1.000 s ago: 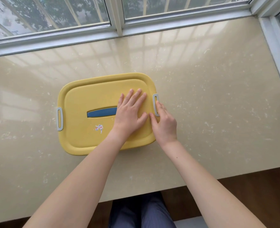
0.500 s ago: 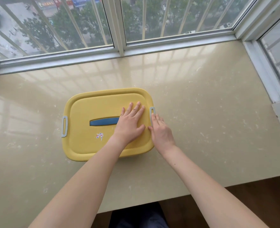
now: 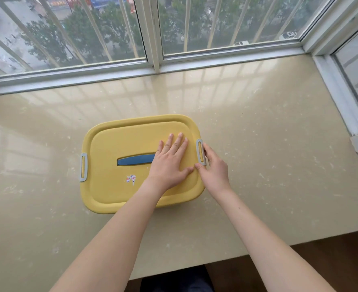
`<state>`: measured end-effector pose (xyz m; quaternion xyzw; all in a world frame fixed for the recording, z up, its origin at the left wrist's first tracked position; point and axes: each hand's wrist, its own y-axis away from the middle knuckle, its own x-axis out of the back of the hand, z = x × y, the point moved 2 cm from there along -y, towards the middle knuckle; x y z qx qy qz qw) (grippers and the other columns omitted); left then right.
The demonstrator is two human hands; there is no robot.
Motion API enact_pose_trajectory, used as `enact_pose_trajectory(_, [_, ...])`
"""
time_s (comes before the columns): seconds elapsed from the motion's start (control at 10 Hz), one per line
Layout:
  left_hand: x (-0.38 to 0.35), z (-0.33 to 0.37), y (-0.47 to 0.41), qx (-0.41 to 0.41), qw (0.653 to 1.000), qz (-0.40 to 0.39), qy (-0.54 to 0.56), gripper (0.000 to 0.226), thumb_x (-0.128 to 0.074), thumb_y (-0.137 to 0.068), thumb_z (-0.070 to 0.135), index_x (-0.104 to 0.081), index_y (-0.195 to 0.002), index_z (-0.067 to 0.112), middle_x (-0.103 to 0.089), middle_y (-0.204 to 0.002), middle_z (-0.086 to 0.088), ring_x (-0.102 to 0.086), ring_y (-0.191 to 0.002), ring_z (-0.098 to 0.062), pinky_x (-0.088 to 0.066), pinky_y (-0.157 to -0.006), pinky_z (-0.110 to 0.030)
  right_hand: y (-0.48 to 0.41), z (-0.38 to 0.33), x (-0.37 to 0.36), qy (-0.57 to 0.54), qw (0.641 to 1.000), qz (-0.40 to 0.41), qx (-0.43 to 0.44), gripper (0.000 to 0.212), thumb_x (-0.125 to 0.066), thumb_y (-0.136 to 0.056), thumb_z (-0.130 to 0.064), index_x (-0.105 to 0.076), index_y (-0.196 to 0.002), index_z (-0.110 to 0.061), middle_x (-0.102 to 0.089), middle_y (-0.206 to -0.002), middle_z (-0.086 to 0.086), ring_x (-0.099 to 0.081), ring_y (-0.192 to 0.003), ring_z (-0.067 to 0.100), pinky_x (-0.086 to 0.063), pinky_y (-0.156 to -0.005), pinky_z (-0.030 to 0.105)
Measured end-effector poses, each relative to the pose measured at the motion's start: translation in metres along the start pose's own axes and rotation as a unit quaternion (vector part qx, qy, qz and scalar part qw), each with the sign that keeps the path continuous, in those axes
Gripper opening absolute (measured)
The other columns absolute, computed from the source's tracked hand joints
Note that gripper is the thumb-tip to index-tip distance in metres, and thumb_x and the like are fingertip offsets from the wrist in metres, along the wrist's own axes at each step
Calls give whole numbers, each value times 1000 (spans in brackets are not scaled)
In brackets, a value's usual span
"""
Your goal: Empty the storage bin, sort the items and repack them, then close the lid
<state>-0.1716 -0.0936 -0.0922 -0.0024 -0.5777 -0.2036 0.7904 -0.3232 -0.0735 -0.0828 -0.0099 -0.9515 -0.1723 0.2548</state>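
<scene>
With my left hand (image 3: 170,160) spread flat on the lid (image 3: 131,144) of the yellow bin (image 3: 180,202) mid-counter and my right hand (image 3: 212,167) pinching the right clasp (image 3: 200,152), I judged the clasp might snap back or the bin skid.

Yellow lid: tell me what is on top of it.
On the yellow lid: the left hand lying flat, covering one end of the blue handle, and a small sticker. The right hand is at the grey latch. Contents hidden.
</scene>
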Motion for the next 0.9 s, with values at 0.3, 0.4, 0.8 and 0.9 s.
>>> enact_pose_trajectory(0.3, [-1, 1, -3, 10, 1000, 12, 23, 87, -51, -87, 59, -10, -155, 25, 1, -162, 6, 8, -149, -20, 5, -120, -42, -7, 3, -2, -65, 997, -21, -28, 70, -64, -83, 6, -41, -146, -15, -48, -146, -2, -44, -135, 8, -34, -115, 35])
enact_pose_trajectory(0.4, [-3, 0, -4, 9, 1000, 13, 26, 88, -53, -86, 58, -10, -155, 25, 0, -162, 6, 8, -149, -20, 4, -121, -42, -7, 1, 0, -35, 999, -28, -15, 70, -63, -85, 4, -39, -147, -15, -47, -147, -2, -42, -136, 11, -32, -115, 31])
enact_pose_trajectory(0.8, [9, 2, -2, 6, 1000, -1, 15, 82, -49, -89, 58, -11, -155, 25, 0, -162, 6, 7, -149, -19, 3, -121, -41, -8, -13, 4, 138, 986, -86, 32, 70, -58, -91, -4, -25, -152, -8, -30, -157, 5, -30, -144, 20, -20, -114, 21])
enact_pose_trajectory(0.9, [25, 8, 11, 19, 997, 30, 62, 66, -48, -95, 47, -25, -152, 25, -22, -160, 3, -11, -149, -22, -7, -121, -41, -2, -25, 13, 129, 990, -47, 44, 63, -57, -93, -7, -31, -150, -8, -36, -154, 6, -33, -142, 20, -22, -114, 24])
